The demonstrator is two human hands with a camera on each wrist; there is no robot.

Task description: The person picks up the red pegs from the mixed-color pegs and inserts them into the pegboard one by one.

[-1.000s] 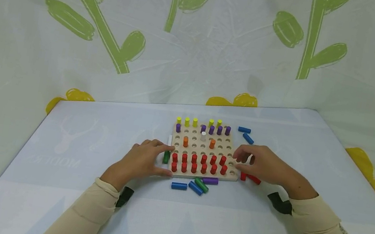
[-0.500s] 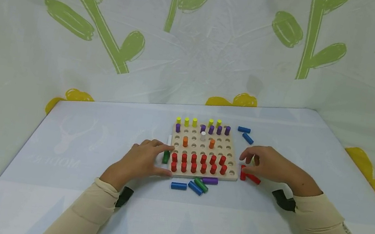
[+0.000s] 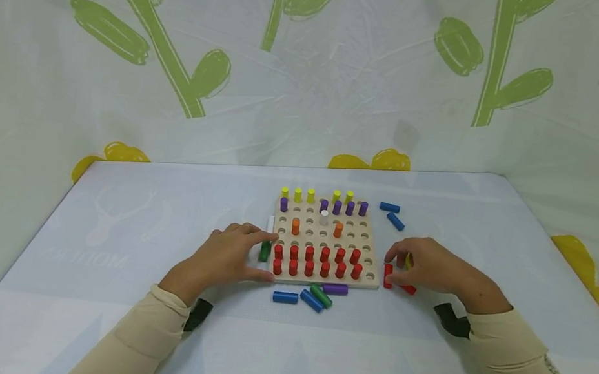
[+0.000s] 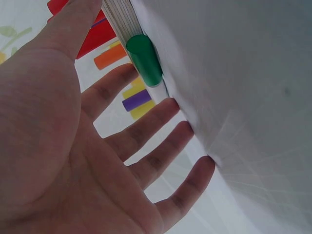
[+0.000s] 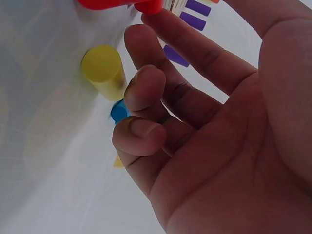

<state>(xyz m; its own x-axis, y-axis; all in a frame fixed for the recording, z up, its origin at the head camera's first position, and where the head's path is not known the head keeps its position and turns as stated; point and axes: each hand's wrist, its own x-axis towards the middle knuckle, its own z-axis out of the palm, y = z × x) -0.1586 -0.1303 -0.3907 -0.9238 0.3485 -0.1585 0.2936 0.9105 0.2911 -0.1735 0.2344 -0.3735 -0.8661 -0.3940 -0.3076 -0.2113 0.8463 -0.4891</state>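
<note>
My left hand [image 3: 224,253] rests at the left side of a wooden pegboard [image 3: 315,239], thumb at its front corner and index finger at its side edge. A green peg [image 4: 144,59] lies along that side beside the spread fingers. Two rows of red pegs [image 3: 325,255] stand upright at the near end of the board. Off its right side, my right hand [image 3: 434,266] is low over the table, its fingers bent loosely. Its index fingertip is right at a lying red peg [image 5: 149,6]. A yellow peg [image 5: 103,70] lies beyond the other fingers.
Yellow, purple, orange and white pegs stand in the far part of the board. Blue pegs [image 3: 396,221] lie past its right corner. More loose pegs, blue [image 3: 285,297], green [image 3: 321,296] and purple [image 3: 335,289], lie in front. A white peg [image 3: 270,225] lies at the left.
My right hand has moved right, away from the board's edge, and down to the loose red pegs. A yellow peg now shows between its fingers. The left hand has stayed put.
</note>
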